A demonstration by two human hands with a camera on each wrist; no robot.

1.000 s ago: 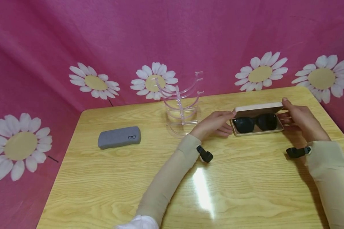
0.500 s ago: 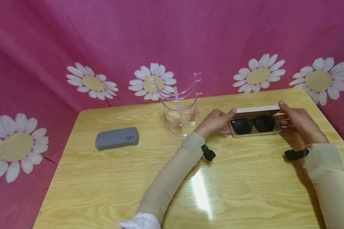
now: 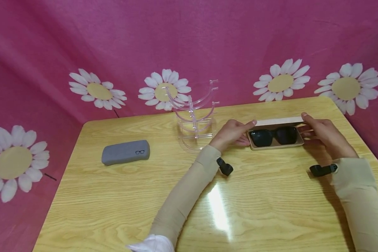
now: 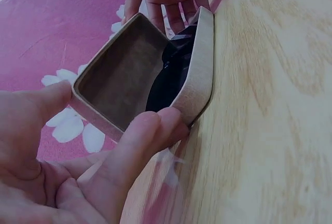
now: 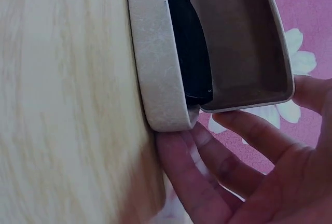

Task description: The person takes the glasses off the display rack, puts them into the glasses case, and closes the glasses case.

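Observation:
A beige glasses case point(image 3: 277, 147) lies on the right of the table, its lid point(image 3: 278, 121) part-way up and leaning forward. Black sunglasses point(image 3: 286, 135) rest inside the base. At the case's left end my left hand point(image 3: 230, 134) holds it, thumb on the lid's corner. In the left wrist view its fingertips point(image 4: 168, 117) press the end of the base. My right hand point(image 3: 326, 134) holds the opposite end, thumb at the lid's edge. From the right wrist, its other fingers point(image 5: 181, 169) show against the end of the lid and base.
A clear acrylic glasses stand point(image 3: 194, 122) with curved arms stands just left of my left hand. Farther left lies a closed grey glasses case point(image 3: 126, 153) with a glasses print. Behind the wooden table point(image 3: 129, 203) hangs a pink daisy-patterned cloth point(image 3: 226, 42).
The lid has tipped a little lower over the sunglasses, with both hands moving along with it. My left thumb has come onto the lid's corner. The head view has shifted slightly.

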